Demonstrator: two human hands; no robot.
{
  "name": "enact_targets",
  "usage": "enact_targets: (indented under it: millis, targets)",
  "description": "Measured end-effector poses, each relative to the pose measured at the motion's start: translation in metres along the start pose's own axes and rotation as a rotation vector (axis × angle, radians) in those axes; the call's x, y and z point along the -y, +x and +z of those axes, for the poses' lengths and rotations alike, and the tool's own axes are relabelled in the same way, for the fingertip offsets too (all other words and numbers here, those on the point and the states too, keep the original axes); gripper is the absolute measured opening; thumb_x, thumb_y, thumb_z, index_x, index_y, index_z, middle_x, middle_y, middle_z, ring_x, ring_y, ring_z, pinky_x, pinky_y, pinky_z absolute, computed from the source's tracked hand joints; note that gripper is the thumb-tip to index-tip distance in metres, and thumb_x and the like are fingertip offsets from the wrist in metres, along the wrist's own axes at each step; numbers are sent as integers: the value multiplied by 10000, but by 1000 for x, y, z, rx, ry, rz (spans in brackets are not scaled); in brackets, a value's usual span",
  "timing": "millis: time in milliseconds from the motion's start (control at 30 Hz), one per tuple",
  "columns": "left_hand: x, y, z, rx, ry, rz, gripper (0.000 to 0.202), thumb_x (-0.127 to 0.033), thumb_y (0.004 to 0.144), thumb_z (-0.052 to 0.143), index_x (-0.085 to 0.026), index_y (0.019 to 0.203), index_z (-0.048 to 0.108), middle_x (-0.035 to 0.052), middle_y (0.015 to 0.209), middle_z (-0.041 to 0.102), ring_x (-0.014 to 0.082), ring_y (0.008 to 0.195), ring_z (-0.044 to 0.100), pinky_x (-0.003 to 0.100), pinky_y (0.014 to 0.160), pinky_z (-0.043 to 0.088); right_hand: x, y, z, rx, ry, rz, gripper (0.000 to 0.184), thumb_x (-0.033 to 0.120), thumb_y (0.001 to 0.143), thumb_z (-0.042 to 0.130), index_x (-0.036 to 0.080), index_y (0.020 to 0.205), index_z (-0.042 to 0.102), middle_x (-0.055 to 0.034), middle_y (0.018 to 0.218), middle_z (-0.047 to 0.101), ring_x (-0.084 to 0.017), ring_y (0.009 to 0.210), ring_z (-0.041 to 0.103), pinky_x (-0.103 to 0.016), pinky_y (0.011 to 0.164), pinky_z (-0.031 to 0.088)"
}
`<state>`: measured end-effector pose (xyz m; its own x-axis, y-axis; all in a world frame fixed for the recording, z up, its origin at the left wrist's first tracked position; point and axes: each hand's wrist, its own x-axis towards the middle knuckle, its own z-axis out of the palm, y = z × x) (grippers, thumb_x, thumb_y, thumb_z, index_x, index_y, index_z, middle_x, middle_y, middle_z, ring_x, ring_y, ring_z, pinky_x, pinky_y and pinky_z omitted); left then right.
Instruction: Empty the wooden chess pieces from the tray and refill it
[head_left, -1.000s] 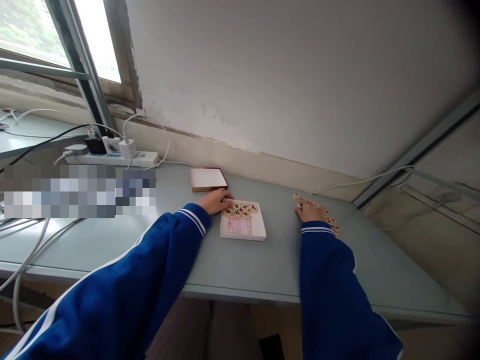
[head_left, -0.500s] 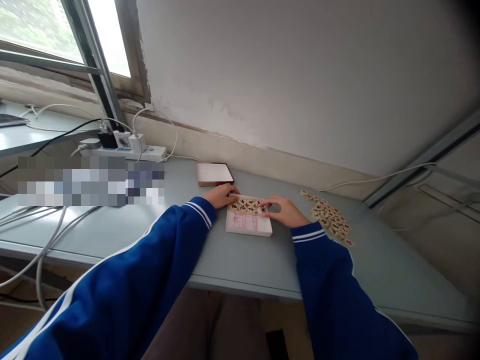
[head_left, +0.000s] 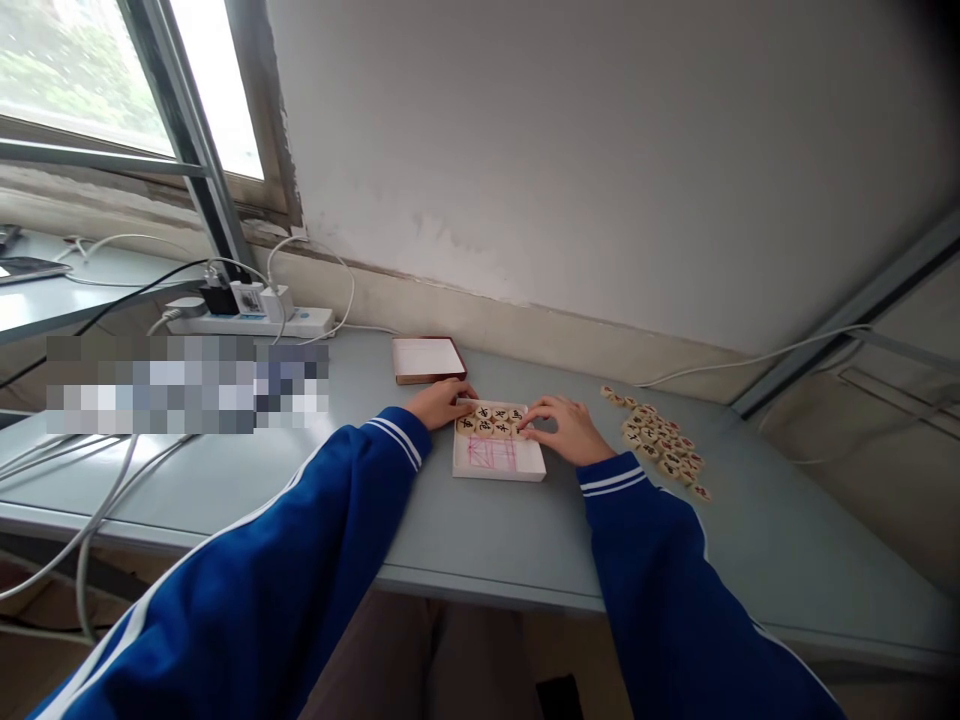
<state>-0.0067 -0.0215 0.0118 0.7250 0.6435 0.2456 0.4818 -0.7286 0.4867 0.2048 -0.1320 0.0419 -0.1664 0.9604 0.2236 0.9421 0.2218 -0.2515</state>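
Observation:
A shallow white box (head_left: 499, 475) lies on the desk, its bottom marked with pink lines. Two rows of round wooden Chinese chess pieces (head_left: 484, 427) with dark characters fill its far half. My left hand (head_left: 442, 403) grips the box's far left corner, thumb near the pieces. At the right end of the rows, my right hand (head_left: 566, 428) is closed, thumb and fingertips on a chess piece that they partly cover. Beyond my right wrist lies a loose heap of more Chinese chess pieces (head_left: 660, 440), some with red characters.
The box lid (head_left: 429, 358), white inside with a dark red edge, lies behind my left hand near the wall. A power strip (head_left: 300, 322) with plugged-in chargers and cables stands at the back left. White cables (head_left: 112, 490) hang over the desk's front left edge.
My right hand has lowered the chess piece into the end of the nearer row. My left hand stays at the box corner. The view has tilted up slightly.

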Motion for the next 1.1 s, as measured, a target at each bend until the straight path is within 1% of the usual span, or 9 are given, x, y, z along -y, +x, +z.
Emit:
enact_targets:
  millis: [100,200,300,367,533,667,833,1000,1100]
  targets:
    - [0,0,-1,6,4,-7,363,-400,782,418,-142,955,606,65,872,597,152,711,512,236,622,386,-19,-3,-12,-112,-119,97,219,394,796,468,262,797,643,-18,926,605,-184,866,501,-341,781,288]
    - [0,1,-2,12,5,-2,389,-436,773,416,-151,957,607,66,904,599,161,742,524,241,651,395,-51,-13,-26,-218,-370,375,199,328,784,475,225,862,627,-62,934,606,-228,926,496,-385,806,302]
    - [1,1,-3,20,2,0,409,-459,759,425,-152,960,606,73,925,597,181,801,534,251,691,402,-80,-25,-31,-109,-485,695,261,321,718,547,198,941,604,-102,989,585,-267,953,501,-413,786,345]
    - [1,1,-4,23,-2,-6,418,-463,757,424,-148,965,604,79,919,597,191,817,536,260,702,405,-91,-30,-29,-24,-470,777,288,295,696,566,179,958,595,-119,1041,559,-261,936,518,-393,765,377]
    - [4,2,-1,22,6,0,416,-455,758,423,-148,979,597,80,937,589,194,812,532,277,719,403,-100,-31,-24,-31,-394,746,316,233,690,566,115,983,574,-176,1075,520,-256,977,505,-341,758,403]
    - [2,1,-2,23,10,-1,404,-438,757,424,-145,977,595,78,922,588,180,788,526,262,702,400,-103,-32,-25,-37,-376,733,165,203,668,577,110,798,618,-179,986,552,-255,915,520,-345,740,394]
    - [-2,0,-4,47,-16,-11,393,-427,764,412,-148,967,601,67,902,600,161,726,519,241,643,393,-101,-30,-23,35,-309,554,47,130,656,573,151,628,604,-116,808,596,-198,818,536,-287,692,384]
    - [0,1,-2,19,-7,0,390,-423,760,429,-149,979,600,69,900,588,162,729,516,245,651,391,-94,-31,-27,127,-162,362,237,233,652,622,202,887,614,-26,817,612,-137,744,552,-235,672,408]
    - [1,1,-2,25,-16,-15,383,-418,757,439,-154,983,599,63,880,589,162,733,516,243,652,392,-100,-38,-34,87,-214,394,398,281,593,671,257,983,594,-19,964,588,-167,833,545,-288,728,413]
